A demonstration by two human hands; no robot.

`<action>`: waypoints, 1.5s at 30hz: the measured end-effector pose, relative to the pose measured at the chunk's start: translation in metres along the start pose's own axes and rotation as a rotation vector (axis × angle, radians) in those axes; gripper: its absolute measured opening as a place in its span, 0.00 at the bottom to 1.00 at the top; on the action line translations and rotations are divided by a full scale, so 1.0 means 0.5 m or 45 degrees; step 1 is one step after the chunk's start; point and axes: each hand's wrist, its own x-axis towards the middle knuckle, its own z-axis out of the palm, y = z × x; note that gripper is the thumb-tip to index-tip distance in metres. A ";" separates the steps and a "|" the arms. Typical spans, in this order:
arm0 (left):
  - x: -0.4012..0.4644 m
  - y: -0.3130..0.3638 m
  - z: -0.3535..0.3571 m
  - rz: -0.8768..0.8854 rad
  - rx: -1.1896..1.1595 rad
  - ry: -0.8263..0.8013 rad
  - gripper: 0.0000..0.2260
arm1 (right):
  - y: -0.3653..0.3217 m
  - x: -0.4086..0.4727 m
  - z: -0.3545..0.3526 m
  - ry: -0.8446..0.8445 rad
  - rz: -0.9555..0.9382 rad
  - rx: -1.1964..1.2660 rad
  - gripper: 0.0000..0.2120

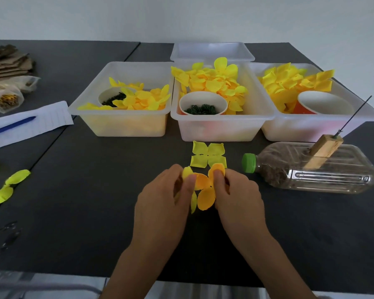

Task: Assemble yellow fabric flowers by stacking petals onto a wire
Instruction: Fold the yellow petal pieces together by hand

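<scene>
Head view: orange petal piece point(204, 189) is pinched by left hand point(162, 203) and right hand point(239, 198); layers should be separated gently before threading onto wire point(354, 115).

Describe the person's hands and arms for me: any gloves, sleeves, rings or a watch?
Both the left hand and the right hand are bare: no gloves, and no rings on the fingers that show. Both forearms are uncovered down to the bottom edge of the picture, with no sleeve, watch or bracelet in view.

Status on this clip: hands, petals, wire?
Both hands, left and right, pinch one orange-yellow fabric petal piece. Thin black wire bare, upright in wooden block. Pale yellow four-petal piece lies just ahead.
</scene>
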 end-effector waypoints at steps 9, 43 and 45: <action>0.001 0.000 -0.003 -0.155 0.015 -0.121 0.10 | -0.003 -0.002 0.002 -0.200 -0.067 -0.242 0.15; 0.485 -0.066 -0.152 -0.188 0.205 0.057 0.28 | -0.037 0.036 -0.037 -0.692 0.498 0.897 0.09; 0.434 -0.063 -0.163 -0.040 0.105 0.128 0.23 | -0.041 0.043 -0.037 -0.659 0.468 0.939 0.10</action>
